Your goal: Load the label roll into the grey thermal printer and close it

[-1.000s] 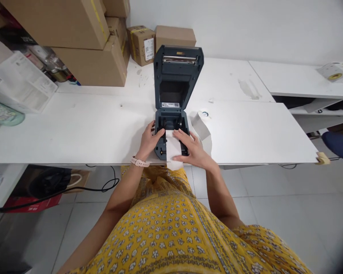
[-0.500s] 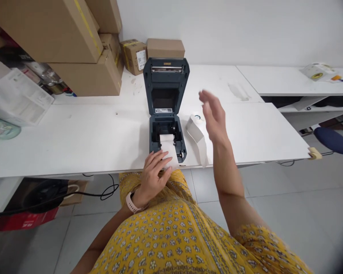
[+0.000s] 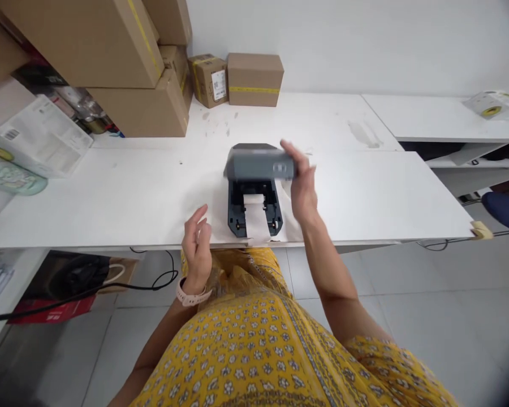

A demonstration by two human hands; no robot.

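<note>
A dark blue-grey label printer [image 3: 234, 220] stands at the table's front edge. Its lid [image 3: 254, 164], blurred by motion, is tilted partway down over the base. My right hand [image 3: 304, 186] grips the lid's right side. Inside the base sits a small white label roll [image 3: 253, 199], and its paper strip [image 3: 258, 223] runs forward over the front edge. My left hand [image 3: 197, 246], fingers apart and holding nothing, hovers just left of the printer. A loose white paper strip at the printer's right is mostly hidden behind my right hand and wrist.
Cardboard boxes [image 3: 136, 113] are stacked at the back left, with a smaller taped carton [image 3: 255, 79] behind the printer. A pale green bottle [image 3: 19, 172] lies far left. Below the table hangs a black cable [image 3: 152, 288]. A blue stool seat [image 3: 504, 210] is at the right.
My right hand has moved left onto the lid, which has swung from upright to partway down. My left hand has let go of the paper strip and moved left.
</note>
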